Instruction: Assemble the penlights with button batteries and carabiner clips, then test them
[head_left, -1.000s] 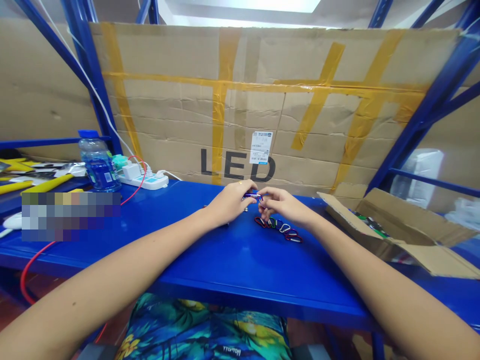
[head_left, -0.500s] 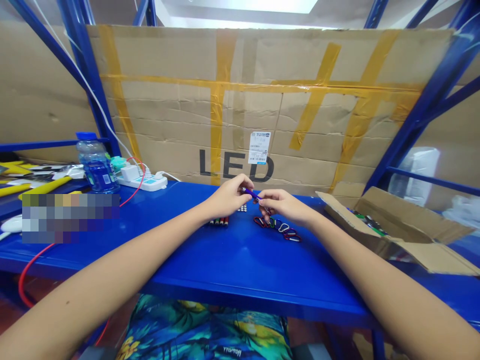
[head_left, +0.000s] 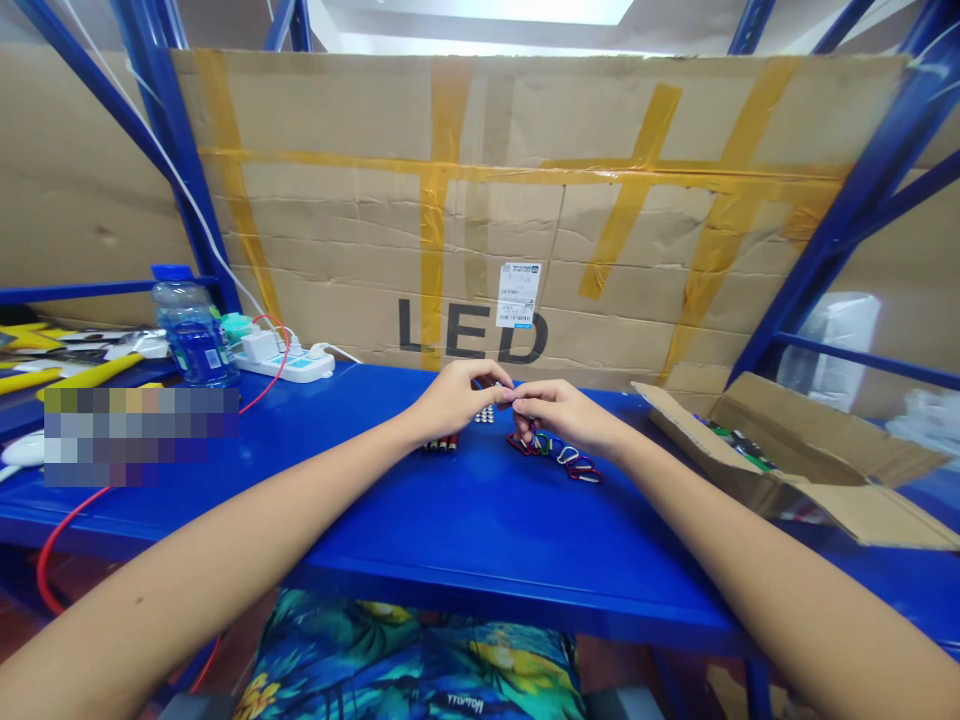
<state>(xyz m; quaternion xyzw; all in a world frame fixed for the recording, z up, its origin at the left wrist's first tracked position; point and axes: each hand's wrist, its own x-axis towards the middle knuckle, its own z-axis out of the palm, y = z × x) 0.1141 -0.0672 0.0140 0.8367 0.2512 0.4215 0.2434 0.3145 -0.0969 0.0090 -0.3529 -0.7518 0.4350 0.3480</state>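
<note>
Your left hand (head_left: 456, 400) and right hand (head_left: 564, 410) meet fingertip to fingertip above the far middle of the blue surface (head_left: 480, 530). Each grip is pinched shut on the same small purple piece (head_left: 505, 394), which is almost wholly buried between thumbs and forefingers, so you cannot make out its shape. It looks like a light, stiff, smooth little thing, likely to slip or roll if let go. A pinch near its ends with the fingertip pads seems the surest hold, and it should need little force. Just under your right hand lies a chain of coloured carabiners (head_left: 561, 456), touching one another. Near your left wrist a short row of small red and green cylinders (head_left: 439, 442) lies on the surface, with a few silvery bits (head_left: 485, 413) just beyond. Further out, an open cardboard box (head_left: 795, 465) sits at the right, a white power strip (head_left: 289, 362) and a water bottle (head_left: 193, 330) stand at the far left, and a taped cardboard sheet (head_left: 525, 200) stands behind. Half a second ago the purple piece showed plainly as a slanted stick between your hands; now the fingertips have closed over it, and everything else lies as it did.
</note>
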